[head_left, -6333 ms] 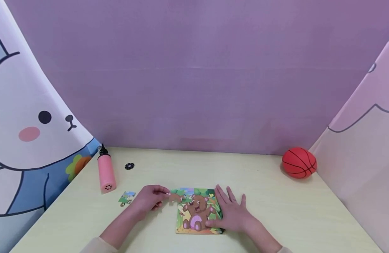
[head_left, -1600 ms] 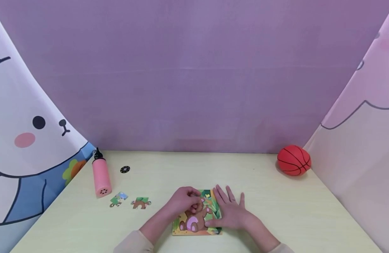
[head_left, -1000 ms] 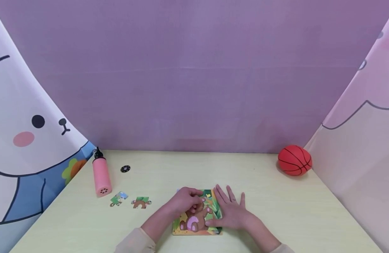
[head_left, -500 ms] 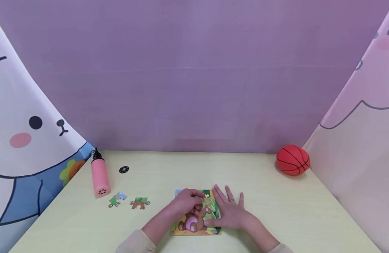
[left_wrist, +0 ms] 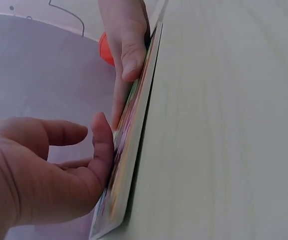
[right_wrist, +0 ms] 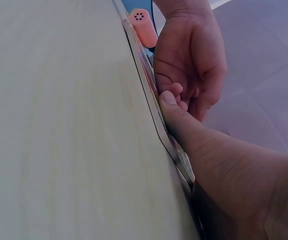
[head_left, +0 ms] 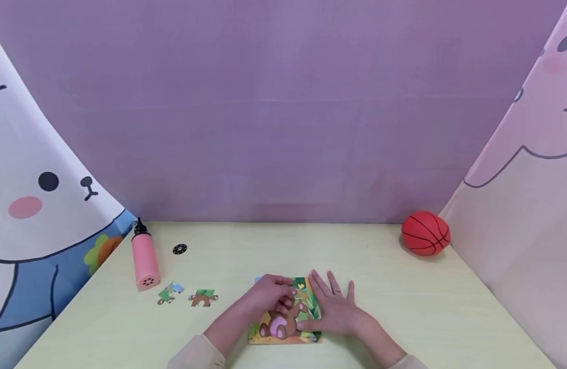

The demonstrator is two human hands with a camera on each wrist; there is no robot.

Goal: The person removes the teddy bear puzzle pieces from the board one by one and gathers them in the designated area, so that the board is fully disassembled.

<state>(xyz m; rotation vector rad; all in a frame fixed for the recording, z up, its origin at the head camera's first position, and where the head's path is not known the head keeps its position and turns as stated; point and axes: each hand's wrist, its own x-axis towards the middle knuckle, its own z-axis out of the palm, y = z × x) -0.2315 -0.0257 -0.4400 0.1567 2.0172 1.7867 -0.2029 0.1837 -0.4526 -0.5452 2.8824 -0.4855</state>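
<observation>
A square bear jigsaw puzzle [head_left: 283, 338] lies flat on the pale table. My left hand [head_left: 270, 297] is over the puzzle's upper left, hiding much of the bear's head. Its fingers are loosely bent, and the left wrist view shows a gap between index finger [left_wrist: 66, 132] and thumb [left_wrist: 103, 150], with nothing pinched there. Spread over the right edge, my right hand [head_left: 338, 310] rests with straight fingers, its thumb on the picture. Two loose puzzle pieces lie left of the puzzle: a brown and green piece [head_left: 203, 297] and a green and blue piece [head_left: 170, 292].
At the table's left stands or lies a pink hand pump [head_left: 145, 260] with a black nozzle; a black round chip [head_left: 180, 249] is near it. A red toy basketball [head_left: 425, 233] sits at the back right. Purple cloth [head_left: 283, 128] hangs behind the table.
Earlier my left hand pinched the brown and green piece at the puzzle's upper left; that piece now lies on the table. The left hand has moved right over the puzzle. My right hand stays put.
</observation>
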